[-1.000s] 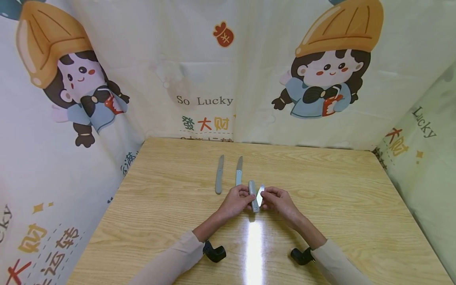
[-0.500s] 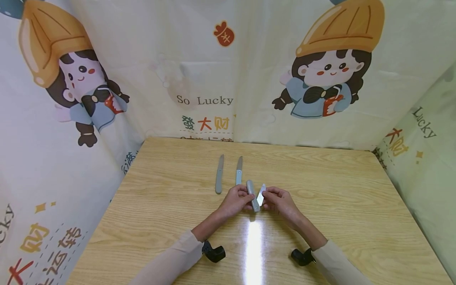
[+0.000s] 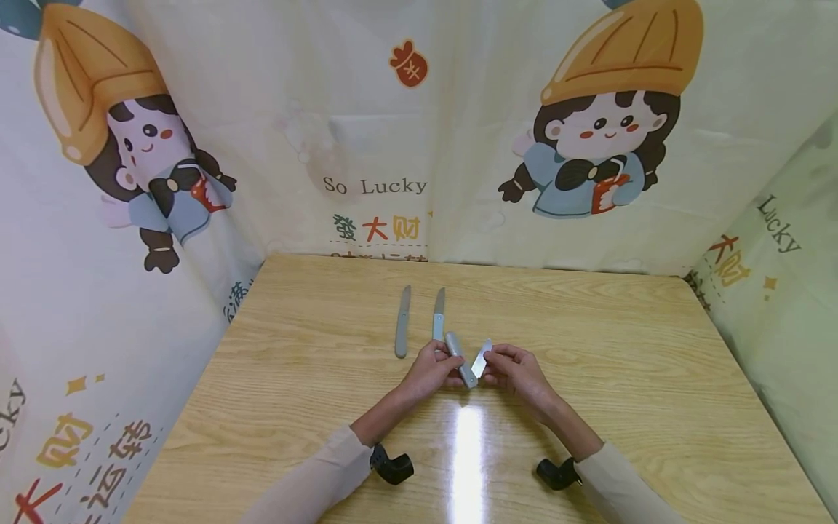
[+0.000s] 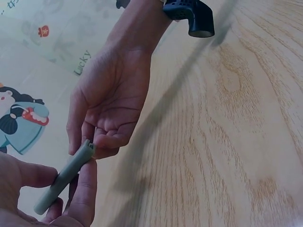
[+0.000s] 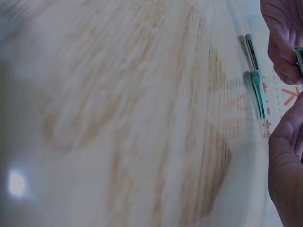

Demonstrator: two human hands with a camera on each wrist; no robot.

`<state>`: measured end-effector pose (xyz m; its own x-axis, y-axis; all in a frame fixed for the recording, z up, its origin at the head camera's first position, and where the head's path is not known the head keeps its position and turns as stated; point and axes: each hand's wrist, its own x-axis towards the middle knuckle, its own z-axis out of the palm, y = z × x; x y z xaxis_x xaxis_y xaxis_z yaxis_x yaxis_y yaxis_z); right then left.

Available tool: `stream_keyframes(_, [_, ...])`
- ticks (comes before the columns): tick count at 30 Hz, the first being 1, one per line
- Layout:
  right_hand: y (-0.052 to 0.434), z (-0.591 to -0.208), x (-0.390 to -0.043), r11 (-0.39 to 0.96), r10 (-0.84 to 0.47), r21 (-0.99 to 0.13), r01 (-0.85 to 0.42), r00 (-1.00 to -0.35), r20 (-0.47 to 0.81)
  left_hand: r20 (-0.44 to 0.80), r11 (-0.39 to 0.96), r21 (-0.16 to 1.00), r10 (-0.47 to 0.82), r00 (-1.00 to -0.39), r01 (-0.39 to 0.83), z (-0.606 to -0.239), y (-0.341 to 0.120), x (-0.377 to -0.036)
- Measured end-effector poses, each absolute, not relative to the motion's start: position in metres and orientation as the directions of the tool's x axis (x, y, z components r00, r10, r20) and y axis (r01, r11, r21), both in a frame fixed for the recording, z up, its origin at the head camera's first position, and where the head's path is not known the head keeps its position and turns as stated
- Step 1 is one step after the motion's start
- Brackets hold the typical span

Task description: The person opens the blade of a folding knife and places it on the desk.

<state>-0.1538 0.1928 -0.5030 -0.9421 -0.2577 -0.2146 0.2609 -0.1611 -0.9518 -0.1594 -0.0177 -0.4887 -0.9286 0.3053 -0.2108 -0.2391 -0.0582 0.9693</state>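
Observation:
Above the table, both hands hold a partly unfolded folding knife. My left hand (image 3: 427, 372) grips its grey handle (image 3: 468, 375), thumb on the near side. With thumb and fingers, my right hand (image 3: 522, 375) pinches the shiny blade (image 3: 481, 362). Handle and blade form a narrow V, joined at the end nearest me. In the left wrist view the handle (image 4: 66, 179) lies between left thumb and fingers, while the blade is mostly hidden by the right hand (image 4: 118, 94). The right wrist view catches only a bit of the handle (image 5: 300, 57) at its edge.
Two unfolded knives lie on the wooden table (image 3: 314, 407) beyond my left hand: a grey-handled one (image 3: 402, 331) and a pale-blue-handled one (image 3: 439, 324), partly behind the fingers. A printed curtain (image 3: 471, 145) hangs behind and beside the table.
The handle has tilted left at its far end and the blade slightly right, so the angle between them has widened. Both hands keep their hold. The two lying knives stay put.

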Motion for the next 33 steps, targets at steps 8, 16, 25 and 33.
stream_keyframes(8, [0.194,-0.502,-0.155,-0.176,-0.251,-0.943,0.284,-0.939,-0.236,-0.196,-0.064,0.972,0.320,-0.927,-0.228,-0.487,-0.021,-0.158])
stream_keyframes(16, [0.199,-0.497,-0.157,-0.113,-0.277,-0.957,0.268,-0.933,-0.228,0.141,0.558,0.717,0.471,-0.871,0.418,-0.468,-0.045,-0.161])
stream_keyframes(25, [0.196,-0.493,-0.157,-0.025,-0.238,-0.969,0.244,-0.943,-0.231,0.332,0.529,-0.057,0.810,-0.483,0.847,-0.471,-0.048,-0.163])
stream_keyframes(33, [0.195,-0.492,-0.156,-0.002,-0.243,-0.977,0.215,-0.948,-0.208,0.448,0.542,-0.118,0.777,-0.443,0.832,-0.480,-0.047,-0.162])
